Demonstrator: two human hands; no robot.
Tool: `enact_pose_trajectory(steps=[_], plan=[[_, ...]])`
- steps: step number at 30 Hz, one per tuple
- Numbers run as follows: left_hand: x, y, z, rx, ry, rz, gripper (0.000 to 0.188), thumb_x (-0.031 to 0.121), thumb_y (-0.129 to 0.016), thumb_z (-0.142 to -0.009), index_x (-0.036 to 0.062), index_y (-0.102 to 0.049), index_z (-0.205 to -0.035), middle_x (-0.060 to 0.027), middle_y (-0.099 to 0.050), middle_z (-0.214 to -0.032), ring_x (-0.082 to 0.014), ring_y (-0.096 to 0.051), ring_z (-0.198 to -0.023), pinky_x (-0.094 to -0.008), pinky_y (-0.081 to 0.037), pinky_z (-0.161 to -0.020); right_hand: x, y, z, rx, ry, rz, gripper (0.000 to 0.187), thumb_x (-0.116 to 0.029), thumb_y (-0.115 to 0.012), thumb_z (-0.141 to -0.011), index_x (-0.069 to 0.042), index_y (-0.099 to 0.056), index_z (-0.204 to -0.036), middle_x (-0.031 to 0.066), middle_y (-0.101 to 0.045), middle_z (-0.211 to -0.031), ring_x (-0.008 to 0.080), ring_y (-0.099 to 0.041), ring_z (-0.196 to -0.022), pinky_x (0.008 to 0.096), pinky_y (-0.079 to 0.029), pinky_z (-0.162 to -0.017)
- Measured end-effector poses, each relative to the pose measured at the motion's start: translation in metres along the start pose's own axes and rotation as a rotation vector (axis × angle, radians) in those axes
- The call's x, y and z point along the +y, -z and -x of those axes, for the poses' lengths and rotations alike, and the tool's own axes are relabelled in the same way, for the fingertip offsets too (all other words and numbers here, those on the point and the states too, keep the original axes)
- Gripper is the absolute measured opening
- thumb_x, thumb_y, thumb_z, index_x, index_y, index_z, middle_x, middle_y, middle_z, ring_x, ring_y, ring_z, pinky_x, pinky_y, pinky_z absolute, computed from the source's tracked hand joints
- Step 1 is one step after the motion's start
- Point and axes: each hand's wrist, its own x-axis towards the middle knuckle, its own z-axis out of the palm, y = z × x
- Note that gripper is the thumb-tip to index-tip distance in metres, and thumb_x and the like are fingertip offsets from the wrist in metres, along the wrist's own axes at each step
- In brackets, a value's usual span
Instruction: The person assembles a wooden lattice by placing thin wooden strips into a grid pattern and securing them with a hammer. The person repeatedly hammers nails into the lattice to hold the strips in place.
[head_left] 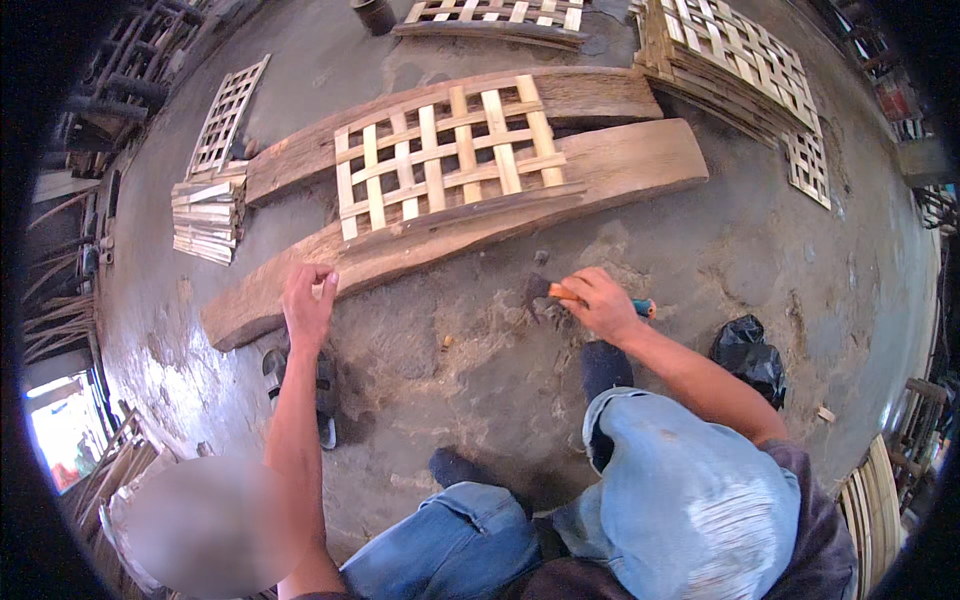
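Observation:
My right hand (602, 303) grips a hammer (538, 293) by its orange and teal handle, its dark head pointing left above the floor. With thumb and fingers pinched together, my left hand (311, 300) is over the near wooden beam (640, 165), left of the panel; anything in the pinch is too small to make out. A woven lattice panel (465, 148) of pale wooden strips lies across the two beams, in front of both hands and touched by neither. A dark strip (480, 210) runs along its near edge.
A tall stack of lattice panels (740, 60) stands at the far right. Bundled slats (208, 215) and another lattice (230, 112) lie left. A black plastic bag (750, 355) sits beside my right forearm. A dark bucket (374, 15) stands at the far edge.

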Motion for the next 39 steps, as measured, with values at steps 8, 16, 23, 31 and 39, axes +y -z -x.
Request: enact_pose_trajectory(steps=[8, 16, 23, 31, 39], plan=[[0.101, -0.054, -0.04, -0.076, -0.034, 0.134, 0.01, 0.009, -0.07, -0.085, 0.0022, -0.066, -0.09, -0.0103, -0.063, -0.086, -0.0257, -0.061, -0.082, -0.0355, -0.048, -0.078, -0.002, 0.02, 0.003, 0.03, -0.096, -0.018, 0.037, -0.014, -0.077, -0.075, -0.008, -0.064, -0.109, 0.011, -0.059, -0.103, 0.032, -0.058, -0.096, 0.0422, -0.05, -0.082], [0.147, -0.107, -0.087, -0.11, -0.121, 0.184, 0.009, 0.009, -0.068, -0.089, 0.0007, -0.066, -0.092, -0.0098, -0.063, -0.088, -0.0222, -0.06, -0.084, -0.0317, -0.048, -0.079, 0.064, 0.168, 0.06, 0.211, -0.357, 0.115, 0.019, -0.011, -0.073, -0.082, -0.004, -0.069, -0.1, 0.0123, -0.066, -0.093, 0.0299, -0.064, -0.09, 0.0371, -0.052, -0.077], [0.177, -0.159, -0.117, -0.063, -0.086, 0.297, 0.013, 0.013, -0.066, -0.093, 0.0005, -0.065, -0.095, -0.0074, -0.062, -0.089, -0.0184, -0.057, -0.083, -0.0305, -0.047, -0.077, 0.22, 0.245, 0.126, 0.342, -0.77, 0.203, 0.015, -0.015, -0.068, -0.086, -0.004, -0.07, -0.094, 0.0157, -0.067, -0.091, 0.032, -0.065, -0.086, 0.0396, -0.052, -0.076], [0.167, -0.161, -0.114, -0.069, -0.036, 0.308, 0.013, 0.014, -0.066, -0.093, 0.0009, -0.066, -0.096, -0.0066, -0.062, -0.089, -0.0174, -0.058, -0.083, -0.0298, -0.048, -0.077, 0.213, 0.223, 0.054, 0.102, -0.504, 0.305, 0.015, -0.016, -0.065, -0.087, -0.007, -0.069, -0.099, 0.0126, -0.065, -0.093, 0.0318, -0.063, -0.094, 0.0421, -0.051, -0.08], [0.136, -0.165, -0.105, 0.023, -0.067, 0.289, 0.01, 0.01, -0.069, -0.088, 0.0017, -0.067, -0.093, -0.0093, -0.064, -0.091, -0.0204, -0.062, -0.084, -0.0314, -0.05, -0.079, 0.238, 0.215, 0.059, -0.119, -0.267, 0.536, 0.017, -0.017, -0.057, -0.09, -0.005, -0.065, -0.1, 0.0191, -0.062, -0.1, 0.0381, -0.058, -0.103, 0.0484, -0.048, -0.09]])
